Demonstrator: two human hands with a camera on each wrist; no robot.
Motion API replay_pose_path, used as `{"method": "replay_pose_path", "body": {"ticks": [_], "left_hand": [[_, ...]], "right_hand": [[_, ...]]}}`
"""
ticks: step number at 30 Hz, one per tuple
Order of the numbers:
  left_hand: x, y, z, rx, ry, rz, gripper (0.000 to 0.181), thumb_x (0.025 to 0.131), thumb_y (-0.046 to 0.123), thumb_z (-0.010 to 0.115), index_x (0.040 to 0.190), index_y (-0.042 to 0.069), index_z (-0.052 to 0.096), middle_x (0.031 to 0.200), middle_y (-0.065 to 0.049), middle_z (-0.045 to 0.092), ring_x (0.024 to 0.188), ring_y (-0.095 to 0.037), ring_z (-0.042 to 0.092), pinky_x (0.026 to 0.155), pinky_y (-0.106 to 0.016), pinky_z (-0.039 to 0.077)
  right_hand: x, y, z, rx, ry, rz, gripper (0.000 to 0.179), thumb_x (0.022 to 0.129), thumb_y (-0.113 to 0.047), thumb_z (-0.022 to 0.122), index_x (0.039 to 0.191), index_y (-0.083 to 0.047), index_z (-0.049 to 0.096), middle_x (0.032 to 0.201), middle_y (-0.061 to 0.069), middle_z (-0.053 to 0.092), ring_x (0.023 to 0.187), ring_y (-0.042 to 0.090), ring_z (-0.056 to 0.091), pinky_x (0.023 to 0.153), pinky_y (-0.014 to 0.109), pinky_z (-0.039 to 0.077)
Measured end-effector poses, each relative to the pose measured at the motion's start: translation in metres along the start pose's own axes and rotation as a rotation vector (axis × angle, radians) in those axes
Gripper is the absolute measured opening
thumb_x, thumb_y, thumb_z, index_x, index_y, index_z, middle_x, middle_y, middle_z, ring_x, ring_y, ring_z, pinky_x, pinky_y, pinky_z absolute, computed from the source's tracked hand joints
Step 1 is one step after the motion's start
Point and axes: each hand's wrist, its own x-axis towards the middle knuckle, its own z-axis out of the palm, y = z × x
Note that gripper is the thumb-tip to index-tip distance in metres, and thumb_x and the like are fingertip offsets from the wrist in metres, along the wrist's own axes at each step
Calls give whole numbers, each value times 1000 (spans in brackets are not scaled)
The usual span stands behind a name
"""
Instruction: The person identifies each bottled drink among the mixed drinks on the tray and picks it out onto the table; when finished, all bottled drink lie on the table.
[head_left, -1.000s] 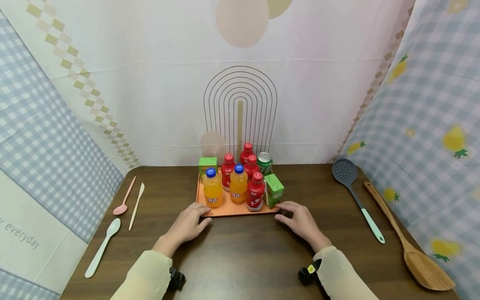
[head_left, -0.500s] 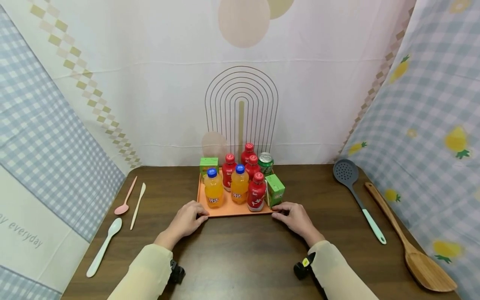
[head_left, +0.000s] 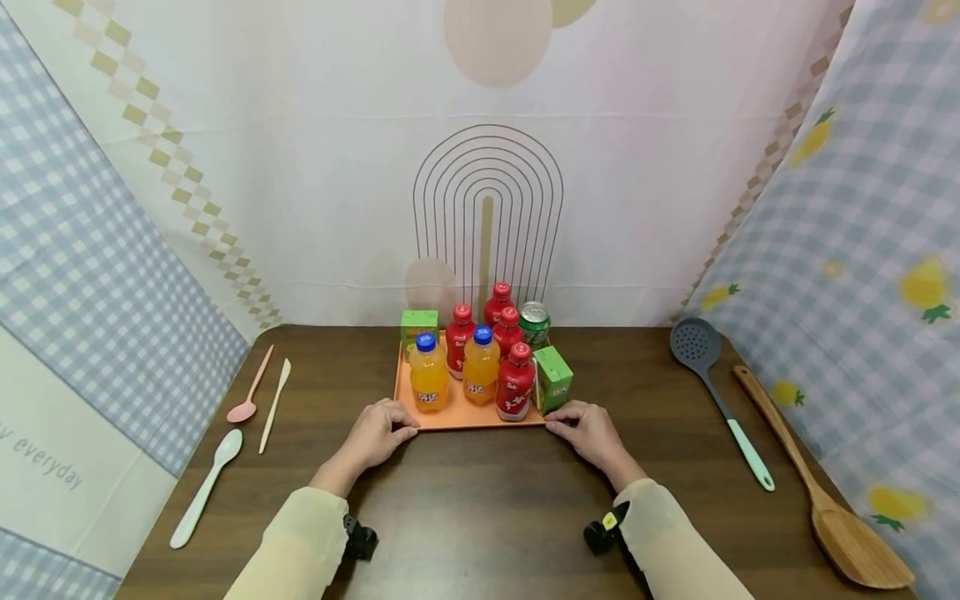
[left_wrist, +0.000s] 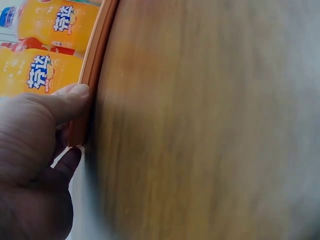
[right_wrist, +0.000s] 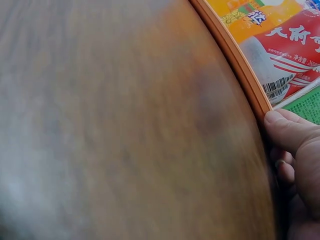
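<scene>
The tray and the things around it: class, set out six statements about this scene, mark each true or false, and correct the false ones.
1. The left hand and right hand hold the tray at its near corners. True.
2. The orange-drink bottles have red caps. False: the orange-drink bottles have blue caps.
3. Four red bottles stand on the tray. True.
4. The wooden turner lies left of the tray. False: the wooden turner lies to its right.
5. A green can stands near the tray's far right corner. True.
6. The pink spoon lies on the tray. False: the pink spoon lies on the table.
</scene>
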Motion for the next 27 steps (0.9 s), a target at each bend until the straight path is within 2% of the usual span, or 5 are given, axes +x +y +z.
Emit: {"method": "replay_pose_path", "body": {"ticks": [7, 13, 18, 27], "left_hand": [[1, 6, 4, -2, -18, -6, 5, 81, 11, 77, 79, 16, 77, 78, 13, 65, 84, -12, 59, 83, -38, 49], [2, 11, 7, 11, 2, 11, 7, 81, 9, 77, 78, 15, 77, 77, 14, 65, 83, -12, 59, 83, -38, 49], [4, 13, 9, 18, -11, -16, 8, 80, 9, 78, 79, 17, 77, 77, 14, 64, 85, -12, 60, 84, -38, 49], [6, 17, 12, 2, -33, -6, 5, 82, 10, 76, 80, 14, 77, 79, 11, 65, 87, -15, 60, 86, -40, 48]], "right_hand": [[-1, 2, -7, 13, -34, 18, 5, 81, -25, 79, 84, -27, 77, 84, -13, 65, 79, 11, 58, 69, 30, 46], [-4, 4, -9, 28, -36, 24, 5, 82, -22, 78, 85, -25, 77, 84, -10, 65, 76, 13, 56, 66, 28, 46], [-7, 6, -12, 32, -48, 45, 5, 82, -23, 78, 86, -26, 77, 84, -10, 65, 76, 14, 56, 65, 29, 46], [-13, 9, -17, 43, -48, 54, 6, 82, -22, 77, 86, -27, 77, 86, -9, 66, 78, 14, 57, 67, 30, 47]]}}
